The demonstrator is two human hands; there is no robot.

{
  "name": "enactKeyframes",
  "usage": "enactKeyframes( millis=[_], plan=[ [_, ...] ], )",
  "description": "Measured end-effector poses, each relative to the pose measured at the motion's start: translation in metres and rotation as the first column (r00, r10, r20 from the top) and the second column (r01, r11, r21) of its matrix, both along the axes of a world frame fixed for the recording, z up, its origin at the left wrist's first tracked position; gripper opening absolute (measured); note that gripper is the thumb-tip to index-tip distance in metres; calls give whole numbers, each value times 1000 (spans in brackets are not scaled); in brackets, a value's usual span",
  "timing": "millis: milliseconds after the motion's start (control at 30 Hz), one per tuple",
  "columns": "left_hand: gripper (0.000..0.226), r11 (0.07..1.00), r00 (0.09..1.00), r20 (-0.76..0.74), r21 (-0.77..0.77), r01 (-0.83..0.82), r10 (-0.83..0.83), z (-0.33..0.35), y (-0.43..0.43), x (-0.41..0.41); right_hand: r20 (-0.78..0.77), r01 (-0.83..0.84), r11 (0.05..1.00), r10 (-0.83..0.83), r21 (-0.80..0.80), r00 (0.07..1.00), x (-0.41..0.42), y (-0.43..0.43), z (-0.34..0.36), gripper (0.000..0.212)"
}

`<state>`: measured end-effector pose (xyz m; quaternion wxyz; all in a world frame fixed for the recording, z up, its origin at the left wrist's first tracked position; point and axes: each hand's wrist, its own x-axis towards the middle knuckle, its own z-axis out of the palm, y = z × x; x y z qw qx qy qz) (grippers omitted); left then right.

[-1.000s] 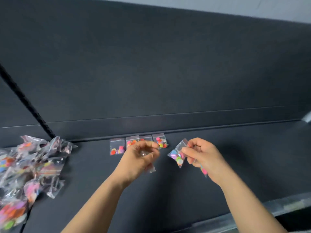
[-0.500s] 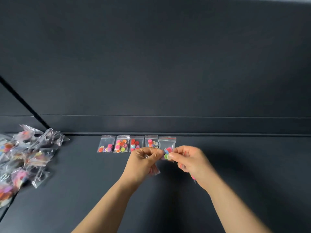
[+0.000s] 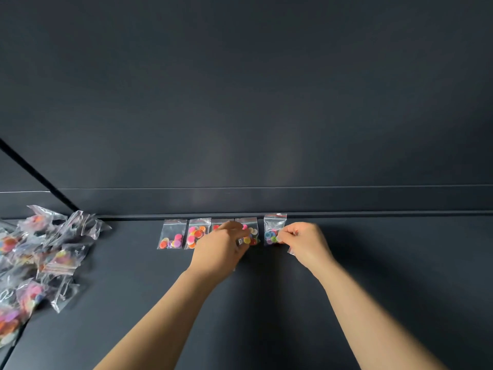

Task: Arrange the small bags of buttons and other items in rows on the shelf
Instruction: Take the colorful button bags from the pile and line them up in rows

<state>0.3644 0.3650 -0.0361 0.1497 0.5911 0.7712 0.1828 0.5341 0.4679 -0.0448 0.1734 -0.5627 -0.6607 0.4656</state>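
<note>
Fifth bag (image 3: 273, 227) went from held up in the right hand (image 3: 306, 244) to lying flat on the shelf (image 3: 266, 303) at the right end of the row (image 3: 173, 235), a slight gap off the fourth bag (image 3: 252, 231), right hand pinching its lower right edge. Left hand (image 3: 221, 247) moved forward from in front of the row, now covering most of the third bag (image 3: 218, 224) and part of the fourth
</note>
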Motion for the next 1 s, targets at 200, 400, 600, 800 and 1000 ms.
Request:
enactKeyframes(
  millis=[200, 400, 600, 800, 1000],
  plan=[
    [32, 996, 996, -52, -56, 76, -79, -6, 1, -2, 82, -21, 995, 13, 93, 997, -3, 3, -5, 13],
    [36, 986, 983, -95, -81, 149, -156, -9, -1, -3, 161, -238, 901, 191, 363, 968, 3, -3, -9, 26],
    [36, 975, 970, -107, -86, 207, -216, -10, -1, -5, 253, -323, 868, 239, 378, 938, 1, 0, -14, 30],
    [36, 973, 969, -104, -80, 218, -226, -10, -2, -5, 253, -303, 875, 218, 378, 943, -2, -2, -14, 29],
    [30, 989, 984, 160, 135, 57, -78, -8, -5, -5, 70, -174, 933, 160, 315, 985, 2, -9, -3, 29]
  ],
)
